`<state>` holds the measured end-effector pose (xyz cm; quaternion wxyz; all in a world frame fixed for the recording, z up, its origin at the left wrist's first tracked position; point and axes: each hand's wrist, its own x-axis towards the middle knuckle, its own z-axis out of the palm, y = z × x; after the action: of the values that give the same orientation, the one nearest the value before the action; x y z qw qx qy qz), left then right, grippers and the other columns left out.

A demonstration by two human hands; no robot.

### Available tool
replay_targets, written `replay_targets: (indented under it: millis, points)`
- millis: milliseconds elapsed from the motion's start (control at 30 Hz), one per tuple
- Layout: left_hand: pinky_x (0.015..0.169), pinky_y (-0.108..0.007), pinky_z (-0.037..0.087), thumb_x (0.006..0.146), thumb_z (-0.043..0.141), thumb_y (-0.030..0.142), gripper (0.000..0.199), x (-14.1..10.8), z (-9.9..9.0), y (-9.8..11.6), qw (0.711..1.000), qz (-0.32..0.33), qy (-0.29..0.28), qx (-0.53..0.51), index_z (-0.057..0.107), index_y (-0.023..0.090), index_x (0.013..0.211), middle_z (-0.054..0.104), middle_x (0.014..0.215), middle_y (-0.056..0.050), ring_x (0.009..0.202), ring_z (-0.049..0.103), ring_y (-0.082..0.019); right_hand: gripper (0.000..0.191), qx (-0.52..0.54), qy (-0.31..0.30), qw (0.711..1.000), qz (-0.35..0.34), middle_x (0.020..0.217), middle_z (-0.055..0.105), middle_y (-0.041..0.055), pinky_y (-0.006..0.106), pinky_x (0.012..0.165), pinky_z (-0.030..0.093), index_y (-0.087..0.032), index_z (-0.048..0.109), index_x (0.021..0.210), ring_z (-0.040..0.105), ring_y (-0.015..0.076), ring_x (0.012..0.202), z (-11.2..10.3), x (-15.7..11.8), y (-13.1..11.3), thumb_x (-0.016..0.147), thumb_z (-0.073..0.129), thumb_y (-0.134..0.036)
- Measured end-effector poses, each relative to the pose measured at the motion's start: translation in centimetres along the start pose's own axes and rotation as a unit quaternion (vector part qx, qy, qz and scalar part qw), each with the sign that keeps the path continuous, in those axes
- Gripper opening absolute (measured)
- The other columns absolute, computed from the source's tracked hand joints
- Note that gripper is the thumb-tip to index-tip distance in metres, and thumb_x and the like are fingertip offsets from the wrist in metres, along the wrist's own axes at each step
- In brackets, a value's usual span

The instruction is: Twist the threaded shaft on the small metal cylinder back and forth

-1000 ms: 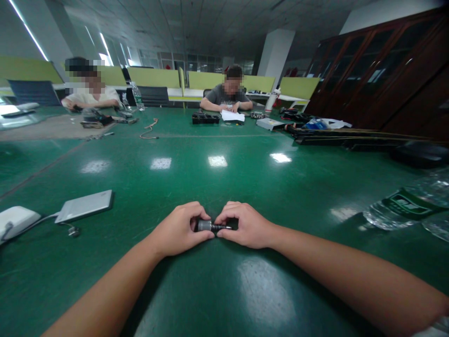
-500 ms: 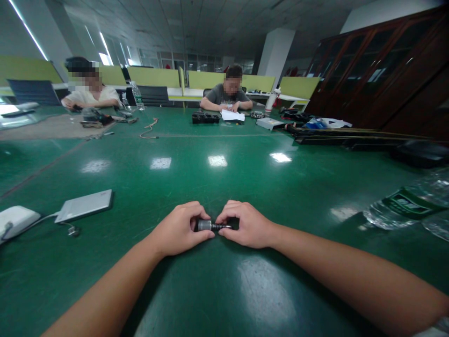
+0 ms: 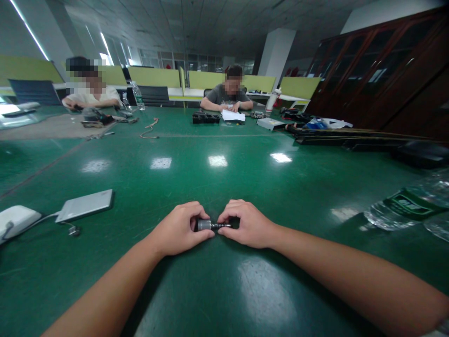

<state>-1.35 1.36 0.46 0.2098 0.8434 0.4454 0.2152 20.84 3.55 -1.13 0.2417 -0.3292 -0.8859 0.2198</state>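
A small metal cylinder (image 3: 204,225) with a thin, dark, ridged shaft (image 3: 224,225) lies level, low over the green table. My left hand (image 3: 182,229) grips the cylinder between thumb and fingers. From the other side, my right hand (image 3: 247,224) curls round the shaft, thumb below and fingertips above it. The ridges look like a coiled spring or a thread; I cannot tell which. The shaft's tip points into the right palm.
A silver power bank (image 3: 84,206) with a cable and a white device (image 3: 17,220) lie left. Clear water bottles (image 3: 403,206) lie right. Across the table (image 3: 182,182) sit two people, with a black tray (image 3: 206,118), white paper (image 3: 233,115) and a cord (image 3: 150,128) near them.
My right fingertips have shifted very slightly right along the shaft, away from the cylinder. The left hand keeps its place.
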Motion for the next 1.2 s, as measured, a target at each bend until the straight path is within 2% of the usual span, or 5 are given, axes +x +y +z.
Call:
replay_targets:
  millis: [1200]
  points:
    - [0.062, -0.026, 0.038, 0.077, 0.072, 0.033, 0.02, -0.05, -0.22, -0.43, 1.0, -0.009, -0.002, 0.011, 0.066, 0.016, 0.087, 0.058, 0.074, 0.0, 0.068, 0.054, -0.016, 0.008, 0.0, 0.014, 1.0, 0.01, 0.072, 0.066, 0.0001, 0.03, 0.074, 0.042, -0.017, 0.072, 0.082, 0.059, 0.0147, 0.072, -0.01, 0.06, 0.23, 0.073, 0.074, -0.018]
